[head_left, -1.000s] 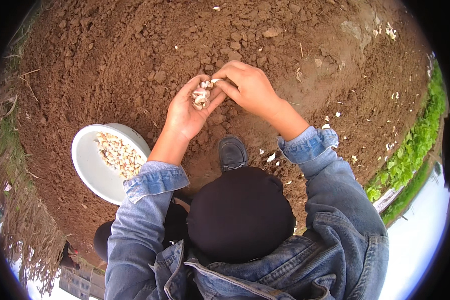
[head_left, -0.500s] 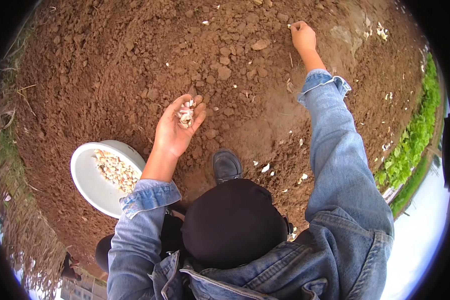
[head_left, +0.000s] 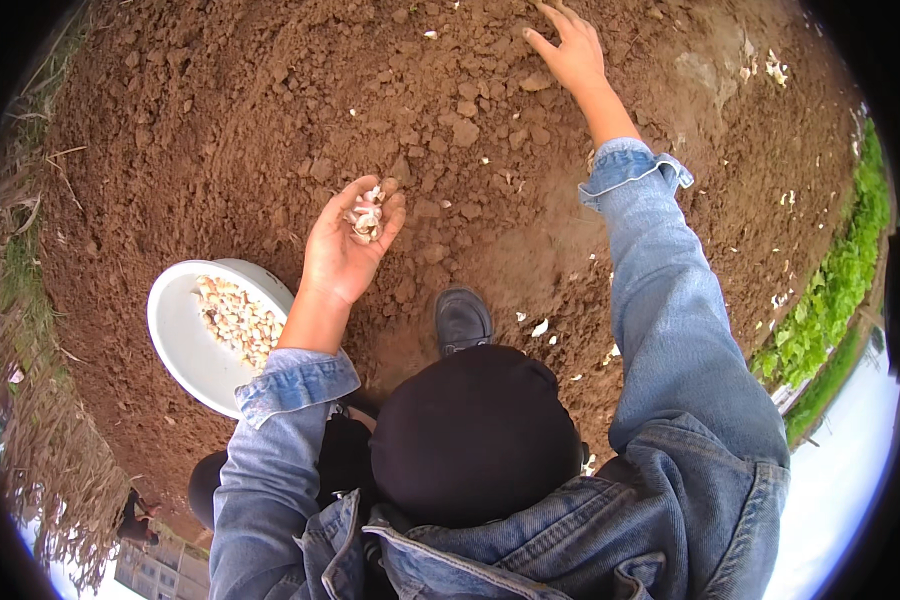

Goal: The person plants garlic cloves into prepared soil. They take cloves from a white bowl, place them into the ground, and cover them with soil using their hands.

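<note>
Palm up over the soil, my left hand (head_left: 342, 250) cups a small pile of garlic cloves (head_left: 367, 216), white with pinkish skins, its fingers curled around them. My right hand (head_left: 573, 52) reaches far out at the upper right, low over the brown soil (head_left: 270, 120). Its fingers are spread and nothing shows in them. A white basin (head_left: 195, 340) stands tilted beside my left forearm, with many more cloves (head_left: 238, 318) gathered at one side of it.
My dark shoe (head_left: 462, 318) rests on the soil below my left hand. White bits of garlic skin (head_left: 540, 328) lie scattered to the right. Leafy green plants (head_left: 832, 290) line the right edge; dry grass (head_left: 45, 400) borders the left.
My right hand has gone from a pinch at the soil to spread fingers, moving up and slightly left. My left hand still cups the cloves, and the whole view has shifted a little.
</note>
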{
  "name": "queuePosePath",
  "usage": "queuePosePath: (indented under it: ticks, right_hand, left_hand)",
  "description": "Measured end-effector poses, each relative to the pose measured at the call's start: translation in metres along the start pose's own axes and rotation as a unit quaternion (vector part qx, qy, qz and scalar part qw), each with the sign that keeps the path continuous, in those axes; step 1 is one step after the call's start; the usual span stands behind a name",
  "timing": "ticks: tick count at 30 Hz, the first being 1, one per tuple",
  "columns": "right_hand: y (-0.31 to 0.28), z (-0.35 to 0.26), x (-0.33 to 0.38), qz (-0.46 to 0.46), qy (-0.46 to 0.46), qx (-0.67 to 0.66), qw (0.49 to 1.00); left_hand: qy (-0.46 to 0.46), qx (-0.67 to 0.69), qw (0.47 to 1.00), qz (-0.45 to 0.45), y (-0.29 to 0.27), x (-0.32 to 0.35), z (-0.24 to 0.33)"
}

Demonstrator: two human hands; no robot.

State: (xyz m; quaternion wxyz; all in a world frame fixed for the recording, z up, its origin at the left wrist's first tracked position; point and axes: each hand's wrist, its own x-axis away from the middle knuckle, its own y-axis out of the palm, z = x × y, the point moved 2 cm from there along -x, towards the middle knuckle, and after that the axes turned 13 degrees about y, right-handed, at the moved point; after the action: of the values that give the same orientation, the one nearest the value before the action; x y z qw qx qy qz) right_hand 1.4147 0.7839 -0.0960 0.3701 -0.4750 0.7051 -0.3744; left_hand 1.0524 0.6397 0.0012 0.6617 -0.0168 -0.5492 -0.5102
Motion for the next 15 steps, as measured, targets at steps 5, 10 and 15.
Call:
queuePosePath:
  ticks: [5, 10, 15]
  right_hand:
    - [0.03, -0.049, 0.07, -0.002, 0.042, 0.041, 0.998]
    - [0.021, -0.125, 0.171, -0.199, -0.022, -0.034, 0.979]
    - [0.02, -0.126, 0.214, -0.348, -0.039, -0.054, 0.935]
  left_hand:
    - [0.001, 0.014, 1.0, 0.008, 0.001, 0.007, 0.0]
    - [0.021, 0.035, 0.999, -0.009, -0.003, 0.005, 0.008]
    - [0.035, 0.039, 0.998, -0.016, -0.007, 0.007, 0.019]
